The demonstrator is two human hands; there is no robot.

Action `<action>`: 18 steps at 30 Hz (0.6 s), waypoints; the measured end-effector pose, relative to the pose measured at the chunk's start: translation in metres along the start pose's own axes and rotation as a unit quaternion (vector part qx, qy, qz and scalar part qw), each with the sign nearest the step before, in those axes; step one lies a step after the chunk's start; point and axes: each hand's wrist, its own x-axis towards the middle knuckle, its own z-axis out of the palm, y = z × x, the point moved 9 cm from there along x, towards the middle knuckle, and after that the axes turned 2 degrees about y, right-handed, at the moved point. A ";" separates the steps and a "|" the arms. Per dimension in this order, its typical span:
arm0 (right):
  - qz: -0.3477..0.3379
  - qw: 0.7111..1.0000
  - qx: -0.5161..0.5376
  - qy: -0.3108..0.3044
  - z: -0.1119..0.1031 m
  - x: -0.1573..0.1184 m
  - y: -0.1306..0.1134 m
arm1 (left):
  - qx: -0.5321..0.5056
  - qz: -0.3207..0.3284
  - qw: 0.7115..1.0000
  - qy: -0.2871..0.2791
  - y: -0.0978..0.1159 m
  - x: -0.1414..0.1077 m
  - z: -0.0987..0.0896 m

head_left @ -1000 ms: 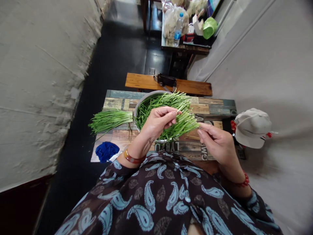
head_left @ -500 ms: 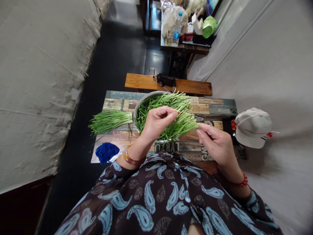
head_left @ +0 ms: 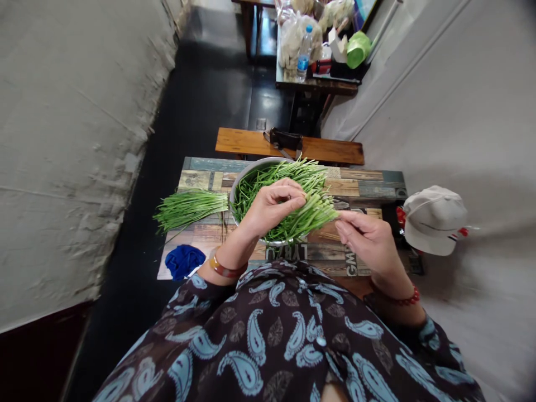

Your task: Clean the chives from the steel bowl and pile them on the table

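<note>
A grey metal bowl [head_left: 240, 181] on the patchwork-print table is heaped with long green stalks [head_left: 268, 181]. Over its front part, my left hand [head_left: 276, 204] is closed in a pinch on green stalks whose pale ends point right. To the right of the bowl, my right hand [head_left: 368, 237] pinches at the tips of those stalks; thumb and forefinger are together. What exactly lies between its fingertips is too small to tell. A separate bundle of green stalks [head_left: 190, 207] lies on the table left of the bowl.
A blue cloth [head_left: 184, 261] lies at the table's front left. At the right end hangs a white cap [head_left: 435, 218]. Beyond the table stands a wooden bench [head_left: 335, 149] with a black bag [head_left: 285, 138]. Farther back, another table holds a water bottle [head_left: 304, 54] and bags.
My right hand has shifted slightly left, nearer the stalk ends. My left hand keeps its pinch, almost in the same place. The view has moved a little.
</note>
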 end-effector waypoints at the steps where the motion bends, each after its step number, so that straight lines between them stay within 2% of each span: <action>1: 0.010 1.000 0.013 -0.009 0.001 0.000 0.003 | 0.011 0.010 1.000 -0.012 0.002 0.001 0.000; 5: 0.040 0.998 0.042 -0.033 0.002 -0.004 0.008 | 0.015 0.006 0.998 -0.067 0.002 -0.001 0.009; 10: 0.047 0.997 0.045 -0.050 -0.002 -0.010 0.011 | 0.012 0.008 0.995 -0.098 0.003 -0.004 0.022; 13: 0.044 0.997 0.043 -0.054 -0.008 -0.019 0.015 | 0.006 -0.002 0.991 -0.136 0.000 -0.008 0.036; 18: 0.057 0.996 -0.023 -0.069 -0.019 -0.039 0.032 | 0.004 0.001 0.981 -0.194 -0.013 -0.023 0.061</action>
